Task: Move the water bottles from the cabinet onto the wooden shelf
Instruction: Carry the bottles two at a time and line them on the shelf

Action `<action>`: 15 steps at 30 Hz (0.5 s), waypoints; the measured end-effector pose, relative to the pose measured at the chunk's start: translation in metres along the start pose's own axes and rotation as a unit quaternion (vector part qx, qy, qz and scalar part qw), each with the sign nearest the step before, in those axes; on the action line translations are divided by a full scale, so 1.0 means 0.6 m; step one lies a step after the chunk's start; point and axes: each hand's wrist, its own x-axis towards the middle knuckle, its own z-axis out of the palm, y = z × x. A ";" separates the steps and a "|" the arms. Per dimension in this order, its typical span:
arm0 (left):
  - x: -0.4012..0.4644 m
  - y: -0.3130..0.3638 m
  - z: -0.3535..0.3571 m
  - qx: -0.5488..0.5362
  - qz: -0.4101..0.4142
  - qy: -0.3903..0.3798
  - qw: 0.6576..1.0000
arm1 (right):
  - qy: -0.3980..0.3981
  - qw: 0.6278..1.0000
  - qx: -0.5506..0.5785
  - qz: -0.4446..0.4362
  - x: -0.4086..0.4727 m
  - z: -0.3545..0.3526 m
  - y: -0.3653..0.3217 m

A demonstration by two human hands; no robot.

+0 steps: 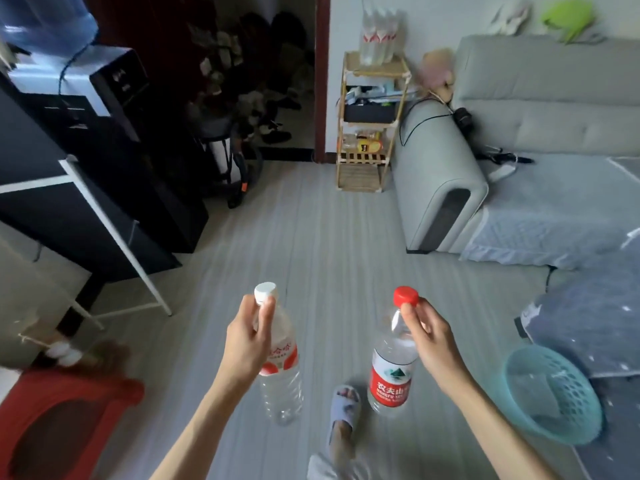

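Observation:
My left hand (248, 341) grips the neck of a clear water bottle with a white cap (281, 372), which hangs upright over the floor. My right hand (433, 336) pinches the neck of a second clear bottle with a red cap and red label (391, 372), also hanging upright. Ahead, against the white wall, stands the wooden shelf (372, 123). Several clear bottles (379, 36) stand together on its top board. The dark cabinet (86, 188) is at the left.
A grey sofa (519, 150) runs along the right, touching the shelf. A teal plastic basket (554, 393) lies on the floor at the lower right, a red stool (59, 414) at the lower left. A water dispenser (69, 74) stands left. My slippered foot (343, 414) is below.

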 end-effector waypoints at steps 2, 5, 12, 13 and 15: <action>0.074 0.010 0.044 0.006 0.001 -0.007 1.000 | 0.002 1.000 0.002 -0.004 0.084 -0.014 0.002; 0.192 0.043 0.104 0.009 0.004 -0.008 1.000 | 0.002 1.000 -0.009 -0.020 0.214 -0.040 -0.013; 0.426 0.109 0.202 0.002 0.011 0.012 1.000 | 0.010 1.000 -0.007 -0.018 0.470 -0.079 -0.054; 0.455 0.114 0.217 0.005 0.011 0.008 1.000 | 0.013 1.000 -0.003 -0.016 0.503 -0.081 -0.053; 0.518 0.118 0.248 0.008 0.006 -0.002 1.000 | 0.018 1.000 0.016 0.000 0.574 -0.085 -0.045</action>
